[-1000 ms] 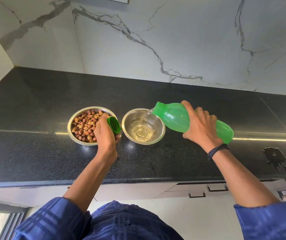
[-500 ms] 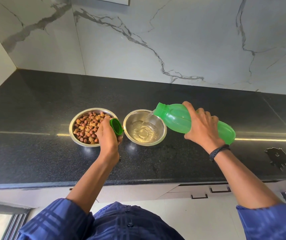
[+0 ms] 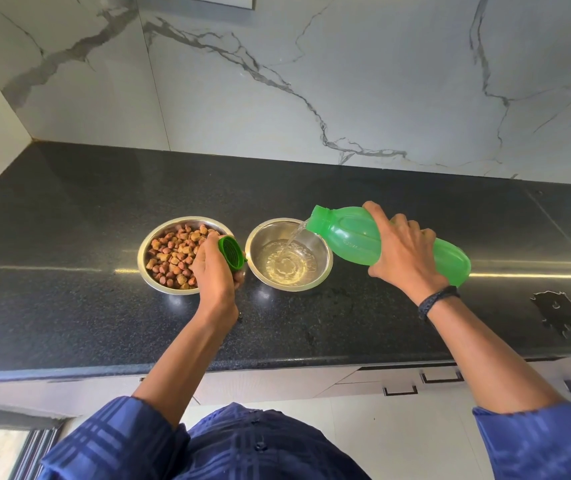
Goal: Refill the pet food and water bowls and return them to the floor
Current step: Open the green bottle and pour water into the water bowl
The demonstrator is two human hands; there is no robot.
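Two steel bowls stand side by side on the black countertop (image 3: 69, 306). The left bowl (image 3: 145, 258) is full of brown kibble. The right bowl (image 3: 323, 268) holds shallow water. My right hand (image 3: 403, 254) grips a green plastic bottle (image 3: 353, 242), tipped on its side with its mouth over the right bowl's rim, and a thin stream of water runs from it into the bowl. My left hand (image 3: 213, 271) holds the green bottle cap (image 3: 231, 252) between the two bowls, partly covering the kibble bowl's right edge.
A marble wall (image 3: 277, 81) backs the counter and turns the corner at the left. A puddle of spilled water (image 3: 559, 311) lies on the counter at the right. Drawer fronts with dark handles (image 3: 400, 390) sit below the counter edge.
Water keeps flowing and the level in the right bowl has risen a little. Both hands hold nearly the same positions; the camera has shifted slightly.
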